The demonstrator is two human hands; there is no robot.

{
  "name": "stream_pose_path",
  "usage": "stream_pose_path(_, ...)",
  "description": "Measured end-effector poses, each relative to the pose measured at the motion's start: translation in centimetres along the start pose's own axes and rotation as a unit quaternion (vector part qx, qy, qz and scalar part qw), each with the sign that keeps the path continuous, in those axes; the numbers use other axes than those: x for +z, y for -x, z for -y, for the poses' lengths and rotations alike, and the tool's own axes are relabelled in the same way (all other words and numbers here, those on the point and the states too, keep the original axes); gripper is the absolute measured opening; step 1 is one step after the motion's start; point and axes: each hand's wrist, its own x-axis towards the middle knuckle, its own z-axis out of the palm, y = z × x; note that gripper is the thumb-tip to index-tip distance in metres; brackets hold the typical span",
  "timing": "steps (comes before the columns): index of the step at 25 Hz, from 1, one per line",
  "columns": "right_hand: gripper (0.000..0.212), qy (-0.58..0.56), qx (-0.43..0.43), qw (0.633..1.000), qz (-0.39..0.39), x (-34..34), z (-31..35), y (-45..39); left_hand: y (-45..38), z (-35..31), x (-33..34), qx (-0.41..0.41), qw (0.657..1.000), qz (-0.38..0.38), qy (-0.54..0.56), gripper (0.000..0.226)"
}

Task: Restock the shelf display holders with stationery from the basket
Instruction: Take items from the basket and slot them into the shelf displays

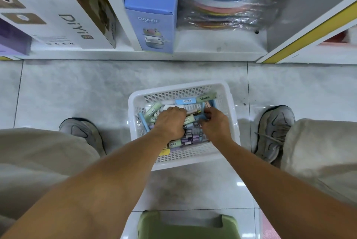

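A white slotted plastic basket (228,101) stands on the floor between my feet. It holds several small pastel stationery boxes (188,139) in green, blue and purple, lying loose. Both my hands reach down into it. My left hand (170,123) is curled over the pile at the basket's middle left; what its fingers close on is hidden beneath it. My right hand (214,123) pinches a blue box (201,117) near the middle. No display holder is in view.
A low white shelf (116,53) runs across the top with a white DiYi carton (63,20), a blue CRUHRE box (152,16) and plastic-wrapped coloured discs (226,10). My grey shoes (274,130) flank the basket. A green stool (185,227) sits under me.
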Motion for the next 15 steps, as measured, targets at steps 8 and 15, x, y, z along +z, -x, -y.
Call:
stream_pose_path(8,0.014,-0.179,0.021,0.983,0.038,-3.0,2.0,0.1,-0.6,0.3,-2.3,-0.029,0.986,0.044,0.156,0.043)
stream_pose_path(15,0.03,-0.304,0.149,0.941,0.03,-4.3,2.8,0.9,-0.5,-0.2,-4.6,-0.01,0.935,-0.03,0.353,0.025)
